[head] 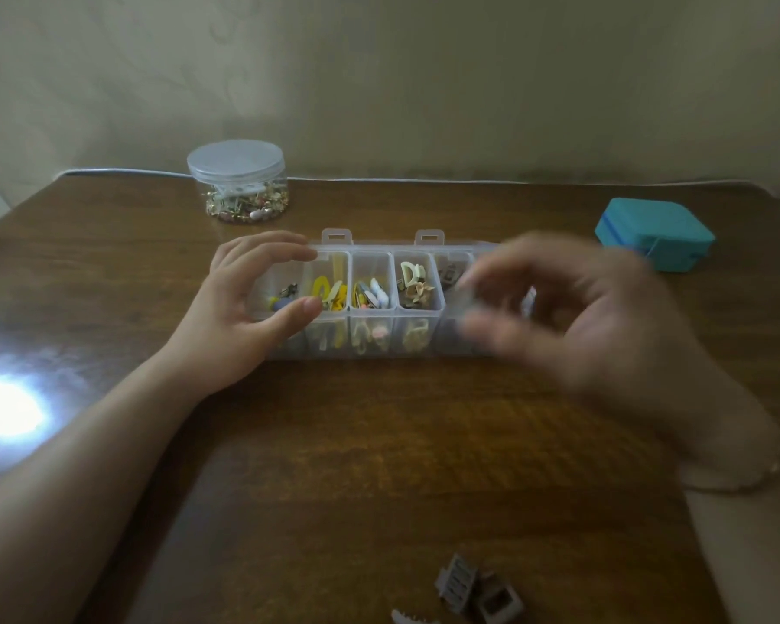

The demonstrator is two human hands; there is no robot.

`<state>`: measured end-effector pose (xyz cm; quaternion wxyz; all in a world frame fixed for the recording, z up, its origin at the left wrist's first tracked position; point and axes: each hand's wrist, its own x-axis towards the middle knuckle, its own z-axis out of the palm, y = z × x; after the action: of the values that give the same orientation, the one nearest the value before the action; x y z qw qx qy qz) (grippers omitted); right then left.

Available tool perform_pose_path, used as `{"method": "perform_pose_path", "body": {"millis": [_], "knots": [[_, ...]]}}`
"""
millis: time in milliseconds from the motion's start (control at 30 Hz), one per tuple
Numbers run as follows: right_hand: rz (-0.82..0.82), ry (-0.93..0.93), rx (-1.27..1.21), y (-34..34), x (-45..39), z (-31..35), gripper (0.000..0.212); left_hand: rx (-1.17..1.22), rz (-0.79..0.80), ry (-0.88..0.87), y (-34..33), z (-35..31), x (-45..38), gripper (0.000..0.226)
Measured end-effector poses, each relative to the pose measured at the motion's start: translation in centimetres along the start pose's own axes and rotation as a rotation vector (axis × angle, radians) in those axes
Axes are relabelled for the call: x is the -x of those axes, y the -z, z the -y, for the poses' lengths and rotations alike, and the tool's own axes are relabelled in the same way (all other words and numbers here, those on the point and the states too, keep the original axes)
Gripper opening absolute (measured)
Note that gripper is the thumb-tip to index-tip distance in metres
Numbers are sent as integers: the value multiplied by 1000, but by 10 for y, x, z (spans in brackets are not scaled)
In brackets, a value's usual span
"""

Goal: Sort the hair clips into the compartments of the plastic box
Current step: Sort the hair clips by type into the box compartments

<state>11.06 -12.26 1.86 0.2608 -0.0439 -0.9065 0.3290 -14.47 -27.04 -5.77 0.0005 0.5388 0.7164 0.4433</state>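
The clear plastic box (pixel 372 349) lies across the middle of the wooden table, lid open, with several compartments in a row. They hold yellow clips (pixel 327 292), mixed coloured clips (pixel 370 297) and beige clips (pixel 413 281). My left hand (pixel 248 308) grips the box's left end, thumb on the near wall and fingers on the far wall. My right hand (pixel 573 308) is blurred by motion above the box's right end, fingers curled; whether it holds a clip is unclear. Two grey clips (pixel 458 578) and a white clip (pixel 408 618) lie loose at the near edge.
A round clear jar (pixel 237 182) with a lid and small trinkets stands at the back left. A teal case (pixel 654 234) sits at the back right. A bright glare (pixel 1 407) marks the table's left side. The wall is just behind the table.
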Motion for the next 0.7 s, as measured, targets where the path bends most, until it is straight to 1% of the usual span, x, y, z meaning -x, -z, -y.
{"method": "perform_pose_path", "body": {"millis": [33,67,100,200,233,267,300,333,367,400,467,500,533,567,600,633,700], "knots": [[-213,-5,13,3,-3,-7,12,-2,0,0,0,0,0,43],[-364,-24,67,5,-6,-16,11,-4,1,-2,0,0,0,42],[-432,-68,138,5,-9,-25,11,-4,2,-3,0,0,0,42],[-413,-267,293,3,-11,-52,24,-4,5,-2,0,0,0,42],[-440,-293,302,5,-10,-54,24,-4,4,-1,1,0,0,42],[-469,-279,282,7,-9,-51,21,-2,3,-1,1,0,0,43],[-463,-232,243,11,-7,-44,15,0,1,1,1,0,1,43],[-390,-174,197,15,-5,-36,10,1,1,5,1,0,1,44],[-235,-130,149,17,-2,-27,10,0,2,8,1,0,1,45],[-9,-113,104,19,0,-17,13,-4,4,9,1,1,1,46],[485,-135,77,14,3,1,19,-15,6,10,1,1,1,48],[688,-146,105,9,4,7,25,-18,7,10,1,1,0,49],[848,-144,155,4,5,12,31,-19,6,9,1,1,0,49],[963,-132,211,-3,5,17,35,-18,4,8,1,1,0,49],[1030,-108,259,-9,6,21,36,-17,4,9,1,1,0,49],[1055,-80,292,-15,6,23,35,-17,4,11,1,1,0,50],[1034,-18,331,-24,7,24,30,-16,3,12,1,1,0,50]]}}
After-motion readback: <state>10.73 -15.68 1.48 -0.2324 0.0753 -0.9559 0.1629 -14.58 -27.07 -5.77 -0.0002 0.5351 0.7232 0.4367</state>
